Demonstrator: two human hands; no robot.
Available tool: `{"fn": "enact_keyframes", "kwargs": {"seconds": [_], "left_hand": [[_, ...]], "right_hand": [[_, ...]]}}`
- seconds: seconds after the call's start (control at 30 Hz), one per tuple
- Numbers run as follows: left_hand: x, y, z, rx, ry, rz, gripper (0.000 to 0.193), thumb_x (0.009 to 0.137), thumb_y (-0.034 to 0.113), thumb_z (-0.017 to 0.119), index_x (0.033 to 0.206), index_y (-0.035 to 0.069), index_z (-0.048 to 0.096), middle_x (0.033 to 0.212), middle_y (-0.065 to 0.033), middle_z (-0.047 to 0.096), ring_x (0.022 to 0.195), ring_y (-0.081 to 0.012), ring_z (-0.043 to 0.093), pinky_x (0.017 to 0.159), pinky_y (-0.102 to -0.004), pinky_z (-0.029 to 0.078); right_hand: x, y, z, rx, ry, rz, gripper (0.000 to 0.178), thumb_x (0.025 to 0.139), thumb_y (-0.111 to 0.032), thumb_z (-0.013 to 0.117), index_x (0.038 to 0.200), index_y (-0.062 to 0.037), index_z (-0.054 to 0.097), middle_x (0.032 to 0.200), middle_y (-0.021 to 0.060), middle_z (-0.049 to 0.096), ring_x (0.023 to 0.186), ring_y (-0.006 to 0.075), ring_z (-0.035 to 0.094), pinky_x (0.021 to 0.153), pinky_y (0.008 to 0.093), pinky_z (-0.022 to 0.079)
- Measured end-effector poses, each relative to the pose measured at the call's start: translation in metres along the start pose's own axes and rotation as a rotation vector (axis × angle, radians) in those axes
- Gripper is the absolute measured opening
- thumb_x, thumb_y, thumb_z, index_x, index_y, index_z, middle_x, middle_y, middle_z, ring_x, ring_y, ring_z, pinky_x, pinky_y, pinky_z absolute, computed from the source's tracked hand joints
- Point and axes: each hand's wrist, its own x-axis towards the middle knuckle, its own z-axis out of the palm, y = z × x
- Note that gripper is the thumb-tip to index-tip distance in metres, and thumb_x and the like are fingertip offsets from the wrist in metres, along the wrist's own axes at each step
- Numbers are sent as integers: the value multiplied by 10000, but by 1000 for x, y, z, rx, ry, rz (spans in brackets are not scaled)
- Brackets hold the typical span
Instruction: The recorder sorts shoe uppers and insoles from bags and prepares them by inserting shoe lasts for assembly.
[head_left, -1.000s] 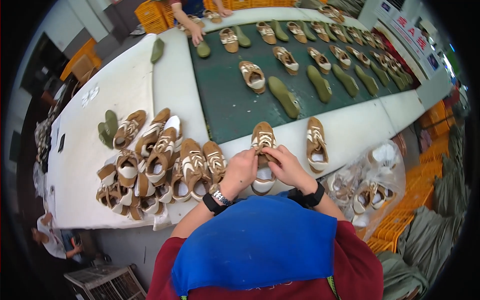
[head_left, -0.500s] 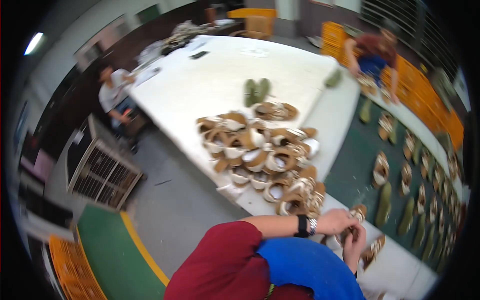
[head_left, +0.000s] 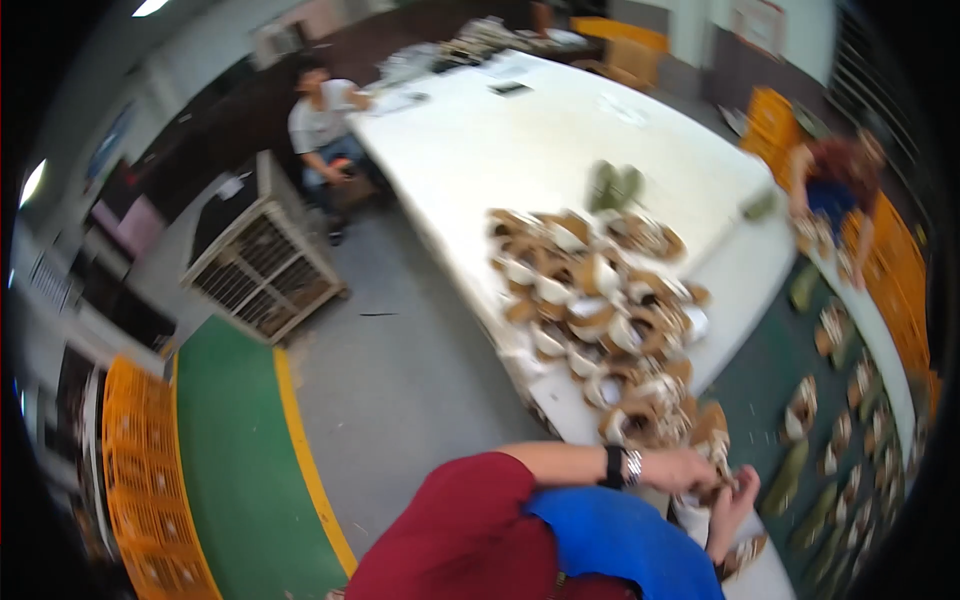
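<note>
Both hands come together over a tan-and-white lace-up shoe [head_left: 690,515] at the table's near edge. My left hand [head_left: 680,469], with a watch and a black band at its wrist, has its fingers closed at the shoe's upper. From the right, my right hand [head_left: 736,508] pinches at the same spot; blur hides exactly which part. Just beyond the fingers lies another tan shoe [head_left: 709,425]. A heap of tan-and-white shoes [head_left: 600,310] covers the table ahead. One more shoe [head_left: 745,552] lies partly hidden beside my right wrist.
On the right, a green conveyor belt [head_left: 745,390] carries shoes and green shoe-shaped pieces [head_left: 788,478]. A co-worker [head_left: 835,180] handles shoes at its far end. Another person [head_left: 325,125] sits left of the white table [head_left: 460,150]. Orange crates [head_left: 140,470] and a slatted box [head_left: 265,260] stand left.
The view has swung left, so the table and heap appear farther right. Both hands stay together at the shoe, their fingers shifted slightly.
</note>
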Motion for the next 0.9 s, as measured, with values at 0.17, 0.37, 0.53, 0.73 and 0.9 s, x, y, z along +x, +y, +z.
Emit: {"fn": "enact_keyframes", "kwargs": {"seconds": [0.17,0.37,0.53,0.73,0.9], "left_hand": [[-40,-12,-39,157,28,-138,458,784,99,582,1232,68,492,1010,-197,576,924,-344,566,787,-405,462],[-80,-39,-120,587,423,-83,481,707,95,687,1160,42,532,1137,-176,515,1107,-376,474,937,-424,404],[-118,-49,-183,750,509,-253,538,680,167,734,1171,68,536,1243,-182,454,1223,-426,354,998,-482,330],[-131,-73,-230,809,523,-343,569,689,233,739,1191,66,528,1293,-180,419,1248,-436,310,1018,-506,286],[-139,-95,-265,773,590,-437,643,675,317,749,1224,81,513,1332,-186,386,1270,-447,270,1029,-527,247]], "right_hand": [[-2,-19,-21,-393,-253,23,376,744,70,486,1111,-12,498,966,163,510,851,307,557,735,333,476],[-51,24,-82,-720,-392,349,374,731,14,563,1091,-70,511,1011,190,522,906,415,526,785,419,467],[28,-41,-124,-744,-674,344,444,699,-56,631,1139,-65,568,885,183,613,777,321,618,711,388,504],[234,-205,-105,-1148,-741,-168,341,686,-72,634,1023,-44,590,797,143,619,710,295,605,655,371,493],[411,-278,28,-1280,-634,-464,174,730,-109,602,855,1,654,732,129,637,673,233,609,606,336,476]]}}
